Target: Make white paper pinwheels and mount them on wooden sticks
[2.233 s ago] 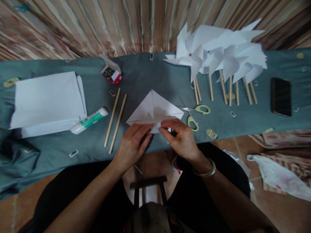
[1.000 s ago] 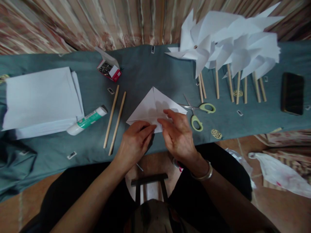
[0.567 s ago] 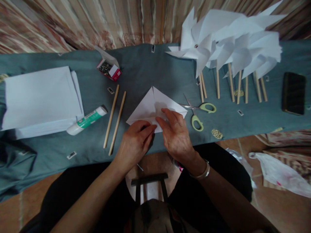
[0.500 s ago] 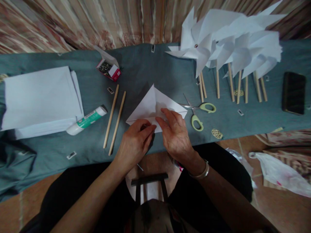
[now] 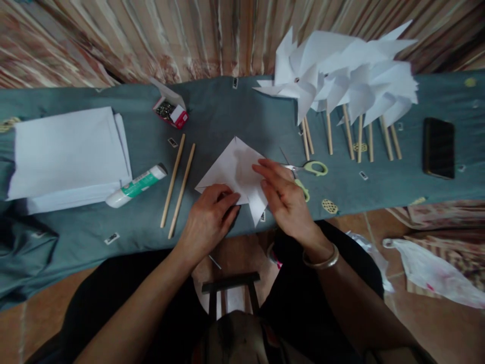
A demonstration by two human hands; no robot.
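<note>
A white square of paper point(image 5: 227, 164) lies turned cornerwise on the cloth in front of me, with creases and a cut at its far corner. My left hand point(image 5: 210, 215) pinches its near left edge between thumb and fingers. Over the right side of the sheet is my right hand point(image 5: 288, 197), its fingers stretched out and touching the paper, the thumb apart. A pointed flap point(image 5: 257, 205) sticks out toward me between the hands. Green-handled scissors point(image 5: 316, 168) lie just beyond my right hand, which partly hides them.
Two wooden sticks point(image 5: 182, 191), a glue stick point(image 5: 138, 186) and a paper stack point(image 5: 68, 151) lie to the left. Behind them stands an open red box point(image 5: 174, 114) of small metal pieces. Several paper pinwheels point(image 5: 341, 76) on sticks and a phone point(image 5: 438, 147) lie to the right.
My right hand has moved right and off the near corner, and the pointed flap now shows there. My left hand keeps its pinch. The view has shifted slightly.
</note>
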